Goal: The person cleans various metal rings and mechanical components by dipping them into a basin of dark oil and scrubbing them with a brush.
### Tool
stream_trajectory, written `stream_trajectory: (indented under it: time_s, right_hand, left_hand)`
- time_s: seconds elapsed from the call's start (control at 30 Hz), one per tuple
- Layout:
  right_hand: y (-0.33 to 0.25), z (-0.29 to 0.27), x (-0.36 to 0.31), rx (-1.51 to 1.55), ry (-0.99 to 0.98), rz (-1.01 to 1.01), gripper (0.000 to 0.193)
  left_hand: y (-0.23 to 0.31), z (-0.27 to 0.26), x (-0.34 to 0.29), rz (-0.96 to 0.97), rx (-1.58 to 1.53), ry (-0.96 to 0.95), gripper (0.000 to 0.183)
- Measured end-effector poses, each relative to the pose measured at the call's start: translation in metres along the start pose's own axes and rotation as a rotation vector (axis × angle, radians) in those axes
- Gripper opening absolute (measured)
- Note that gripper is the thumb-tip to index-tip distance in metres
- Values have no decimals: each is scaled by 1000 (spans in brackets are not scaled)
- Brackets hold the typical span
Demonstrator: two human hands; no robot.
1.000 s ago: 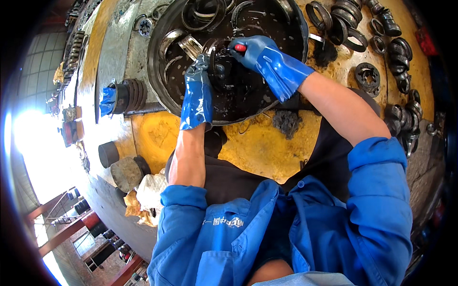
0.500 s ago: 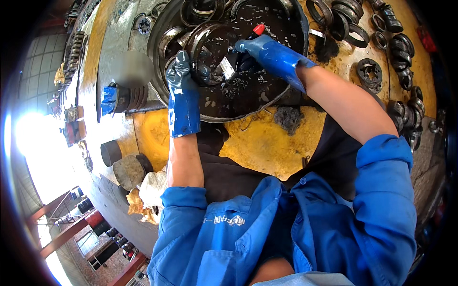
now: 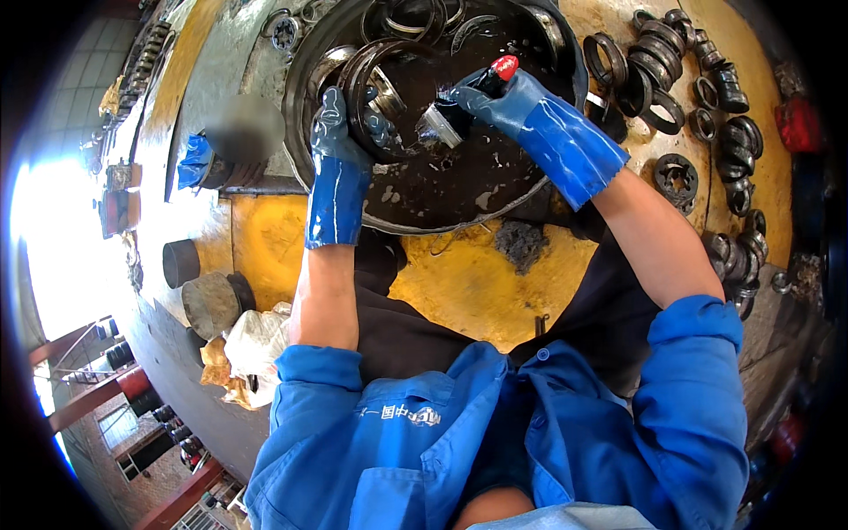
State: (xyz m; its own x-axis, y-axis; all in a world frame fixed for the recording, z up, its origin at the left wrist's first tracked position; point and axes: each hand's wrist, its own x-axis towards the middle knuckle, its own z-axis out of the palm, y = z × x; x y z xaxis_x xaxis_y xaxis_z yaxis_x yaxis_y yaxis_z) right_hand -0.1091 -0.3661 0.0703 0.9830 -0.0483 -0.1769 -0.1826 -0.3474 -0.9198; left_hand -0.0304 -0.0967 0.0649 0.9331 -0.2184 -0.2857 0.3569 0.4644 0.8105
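My left hand (image 3: 340, 137), in a long blue rubber glove, is closed on the near left edge of a large dark metal ring (image 3: 352, 84), its thumb outside and fingertips showing inside. The ring is tilted over a big round basin (image 3: 428, 227) holding dark, wet-looking liquid. My right hand (image 3: 517, 104), gloved alike, is wrapped round a brush (image 3: 444, 126) with a red handle end and a pale metal band. The brush's working end points left toward the ring's opening; its bristles are hard to make out.
More metal rings (image 3: 411, 19) lie in the basin's far part. On the right stand several rows of rings (image 3: 654, 57) and a toothed disc (image 3: 676, 181). A dark fibrous wad (image 3: 521, 245) rests below the basin; cylinders (image 3: 212, 303) and a white bag (image 3: 256, 340) are at left.
The view has shifted slightly. My right hand and the brush have moved a little right, away from the ring, and the red handle end sits lower. My left hand keeps its grip.
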Motion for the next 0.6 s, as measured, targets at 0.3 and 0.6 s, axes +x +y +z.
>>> stream_trajectory:
  time_s: [0.3,0.6]
  right_hand:
    - [4,-24,4,-55,113,-148,32]
    - [-1,-70,9,277,344,108,36]
  left_hand:
    - [3,23,-12,-35,-25,188,46]
    - [8,2,-14,-232,-311,204,37]
